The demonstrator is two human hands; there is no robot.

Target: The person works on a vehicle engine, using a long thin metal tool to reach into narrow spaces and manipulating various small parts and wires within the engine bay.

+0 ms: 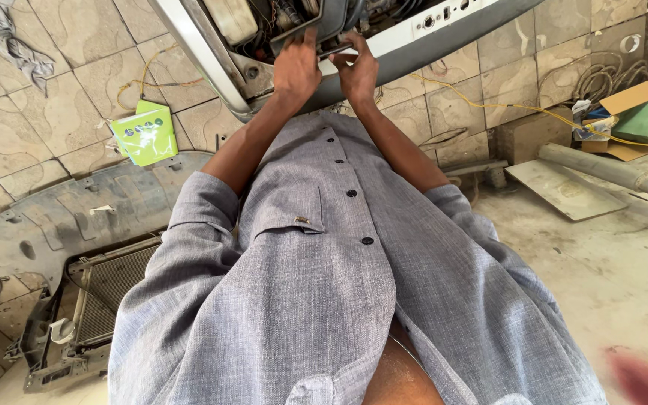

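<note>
Both my arms reach forward over my grey buttoned shirt to the front edge of a car's open engine bay. My left hand rests with curled fingers on the silver front panel, on a dark part behind it. My right hand sits right beside it, fingers closed on a small dark part at the panel's edge. What the fingers pinch is hidden behind the hands. A white fluid tank sits to the left inside the bay.
A grey plastic undertray and a radiator frame lie on the tiled floor at left, next to a green box. Yellow wire runs right toward cardboard boxes, a grey pipe and a flat slab.
</note>
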